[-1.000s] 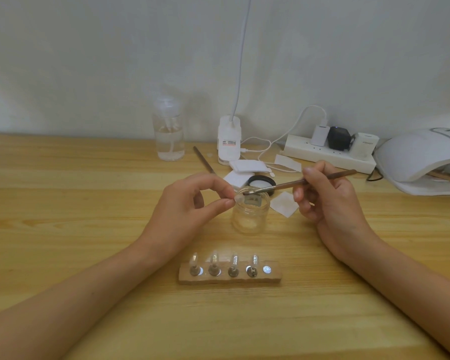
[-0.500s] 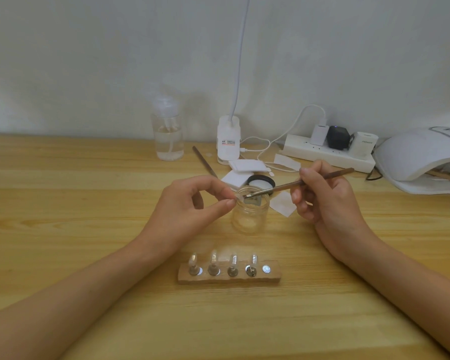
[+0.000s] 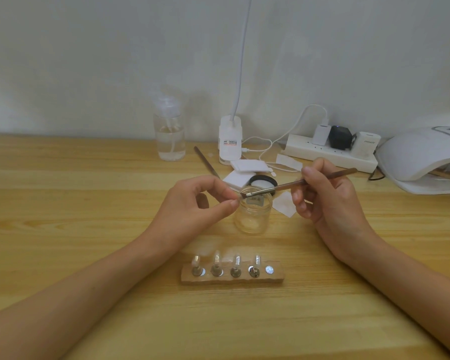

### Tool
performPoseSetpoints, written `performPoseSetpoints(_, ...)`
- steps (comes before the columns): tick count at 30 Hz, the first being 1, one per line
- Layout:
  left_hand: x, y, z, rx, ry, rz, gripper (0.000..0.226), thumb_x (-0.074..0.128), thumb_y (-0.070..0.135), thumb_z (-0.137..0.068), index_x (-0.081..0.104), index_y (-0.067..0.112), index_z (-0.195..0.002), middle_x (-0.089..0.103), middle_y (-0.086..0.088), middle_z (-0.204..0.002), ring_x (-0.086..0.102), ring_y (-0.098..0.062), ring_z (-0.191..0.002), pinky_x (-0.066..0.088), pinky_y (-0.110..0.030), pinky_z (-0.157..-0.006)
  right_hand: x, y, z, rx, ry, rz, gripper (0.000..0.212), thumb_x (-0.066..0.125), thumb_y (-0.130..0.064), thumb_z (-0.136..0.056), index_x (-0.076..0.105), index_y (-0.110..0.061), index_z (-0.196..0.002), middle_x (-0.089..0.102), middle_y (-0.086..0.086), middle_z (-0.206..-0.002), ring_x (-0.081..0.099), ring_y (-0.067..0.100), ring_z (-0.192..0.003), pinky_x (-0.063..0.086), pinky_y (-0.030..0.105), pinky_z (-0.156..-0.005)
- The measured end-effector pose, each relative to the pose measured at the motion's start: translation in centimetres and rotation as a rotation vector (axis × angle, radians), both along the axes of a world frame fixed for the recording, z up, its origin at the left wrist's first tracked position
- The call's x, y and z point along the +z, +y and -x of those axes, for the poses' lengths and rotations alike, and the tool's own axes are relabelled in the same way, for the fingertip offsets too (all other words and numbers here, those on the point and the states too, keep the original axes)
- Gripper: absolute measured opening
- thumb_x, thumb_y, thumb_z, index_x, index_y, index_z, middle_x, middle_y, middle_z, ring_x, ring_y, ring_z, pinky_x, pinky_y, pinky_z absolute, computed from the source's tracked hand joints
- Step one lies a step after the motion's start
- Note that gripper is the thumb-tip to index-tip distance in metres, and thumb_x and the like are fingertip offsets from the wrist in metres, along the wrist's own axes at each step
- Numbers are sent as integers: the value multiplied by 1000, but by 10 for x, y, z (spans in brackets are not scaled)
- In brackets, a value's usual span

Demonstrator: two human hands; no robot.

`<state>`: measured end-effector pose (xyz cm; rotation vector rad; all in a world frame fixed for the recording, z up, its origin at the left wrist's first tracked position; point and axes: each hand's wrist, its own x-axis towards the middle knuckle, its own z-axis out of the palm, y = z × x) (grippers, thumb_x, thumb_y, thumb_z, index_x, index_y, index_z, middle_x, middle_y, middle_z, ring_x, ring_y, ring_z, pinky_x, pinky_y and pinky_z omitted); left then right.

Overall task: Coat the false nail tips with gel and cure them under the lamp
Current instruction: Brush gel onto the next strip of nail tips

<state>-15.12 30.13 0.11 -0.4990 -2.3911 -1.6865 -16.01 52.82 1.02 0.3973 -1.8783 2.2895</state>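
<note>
Our left grip (image 3: 192,203) is closed to a pinch, thumb and forefinger tips pressed on a small thing (image 3: 237,198) that is too tiny for us to make out. It sits just at the left rim of the open glass jar (image 3: 252,219). Our right grip (image 3: 330,201) is curled around the brush (image 3: 291,185), holding it like a pen. The brush slants down to the left across the mouth of the jar, and its bristles meet the small thing at our left fingertips.

Nearer to us on the bench (image 3: 63,229) lies the wooden holder (image 3: 231,279). Four clear nail tips (image 3: 217,257) stand upright in a row on it, with a bare metal disc (image 3: 269,269) at its right end.

Behind the jar we see a black lid (image 3: 263,181) and white pads (image 3: 238,178), and a second slim tool (image 3: 205,162) lies further back. The white curing lamp (image 3: 421,157) sits at the far right of the bench, well apart from the holder. A power strip (image 3: 330,155), a desk-light base (image 3: 230,141) and a clear spray bottle (image 3: 170,139) stand along the wall.
</note>
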Motion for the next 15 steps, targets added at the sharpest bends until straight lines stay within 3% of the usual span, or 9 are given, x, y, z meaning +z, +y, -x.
performPoseSetpoints(3, 0, 0, -1, 0, -9, -6, 12, 77, 18, -82, 71, 27, -76, 66, 22, -72, 37, -1, -47, 33, -9, -48, -1, 2, 1, -47, -17, 17, 36, 54, -18, -97, 54, -26, -62, 56, 1, -54, 49, 10, -48, 38, 18, -43)
performPoseSetpoints(7, 1, 1, 0, 0, -16, -9, 11, 77, 16, -82, 71, 25, -76, 65, 24, -68, 36, -1, -45, 32, -8, -47, -1, 2, 1, -5, 26, -4, 28, 58, -25, -92, 54, -27, -65, 57, 2, -56, 50, 11, -48, 39, 19, -43)
performPoseSetpoints(11, 2, 1, -1, -7, -18, -17, 12, 77, 15, -82, 71, 24, -76, 64, 24, -66, 36, -1, -45, 32, -8, -47, -2, 3, 2, -63, 9, -18, 42, 52, -16, -100, 54, -29, -61, 56, 1, -55, 48, 11, -48, 38, 18, -43)
performPoseSetpoints(15, 2, 1, -1, 3, -15, -13, 11, 77, 15, -82, 71, 22, -76, 64, 24, -67, 36, -1, -45, 32, -8, -47, 0, 2, 0, -3, 52, -13, 29, 55, -23, -96, 54, -26, -67, 57, 2, -56, 49, 11, -49, 40, 19, -44)
